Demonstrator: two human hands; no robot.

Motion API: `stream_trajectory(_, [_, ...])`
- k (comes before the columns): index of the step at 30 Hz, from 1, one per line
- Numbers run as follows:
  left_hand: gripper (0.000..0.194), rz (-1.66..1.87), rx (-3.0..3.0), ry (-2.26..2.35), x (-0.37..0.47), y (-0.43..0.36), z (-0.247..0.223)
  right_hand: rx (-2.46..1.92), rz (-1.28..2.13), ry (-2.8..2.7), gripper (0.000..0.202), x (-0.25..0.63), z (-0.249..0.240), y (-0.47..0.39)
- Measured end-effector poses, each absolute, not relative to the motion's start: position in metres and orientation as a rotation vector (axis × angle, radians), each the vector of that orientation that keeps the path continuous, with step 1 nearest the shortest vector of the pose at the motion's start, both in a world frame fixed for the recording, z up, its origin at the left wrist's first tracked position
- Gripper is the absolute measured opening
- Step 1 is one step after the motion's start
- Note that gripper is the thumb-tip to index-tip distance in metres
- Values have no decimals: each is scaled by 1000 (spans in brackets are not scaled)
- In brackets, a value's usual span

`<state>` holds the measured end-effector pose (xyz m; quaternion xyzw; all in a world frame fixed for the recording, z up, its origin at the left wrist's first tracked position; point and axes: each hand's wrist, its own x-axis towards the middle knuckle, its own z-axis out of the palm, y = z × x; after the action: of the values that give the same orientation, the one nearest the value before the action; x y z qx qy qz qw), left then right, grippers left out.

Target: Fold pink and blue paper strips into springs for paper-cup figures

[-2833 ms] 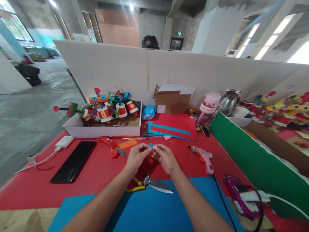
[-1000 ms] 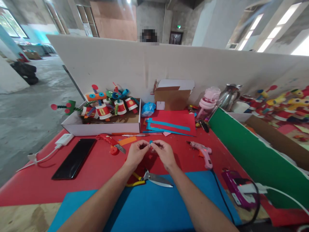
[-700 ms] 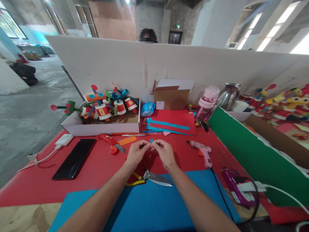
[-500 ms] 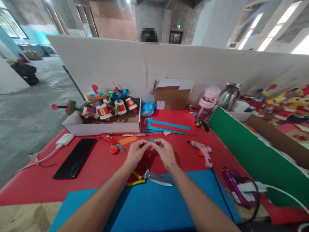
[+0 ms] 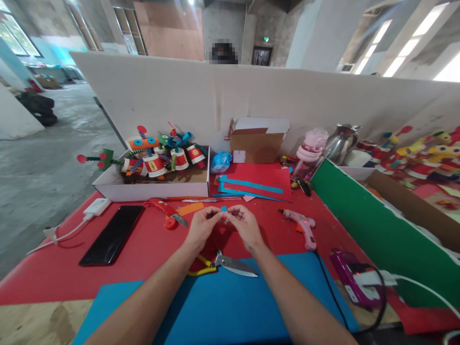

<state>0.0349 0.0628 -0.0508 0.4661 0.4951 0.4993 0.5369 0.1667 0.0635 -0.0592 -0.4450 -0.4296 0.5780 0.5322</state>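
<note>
Nearest you, a blue sheet [image 5: 230, 306] is covering part of the red tabletop [image 5: 53, 282], and yellow-handled scissors [image 5: 235, 266] are lying across its far edge, below your wrists. Just beyond, your left hand [image 5: 201, 229] and right hand [image 5: 247, 229] are meeting, their fingers pinching a small blue piece [image 5: 224, 209] between them, above the tabletop. A black phone [image 5: 112, 235] is lying to the left; a pink glue gun [image 5: 304, 229] is resting to the right. Farther off, blue strips [image 5: 251, 184] are lying on a red sheet [image 5: 276, 172], and at far left a white box [image 5: 151, 192] is holding colorful figures [image 5: 155, 165].
</note>
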Motion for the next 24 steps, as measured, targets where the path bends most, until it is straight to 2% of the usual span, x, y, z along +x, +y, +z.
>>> stream_trajectory(24, [32,1206,996,1141,37,62,-56,-1059,1526,-922,31,166,-65,64])
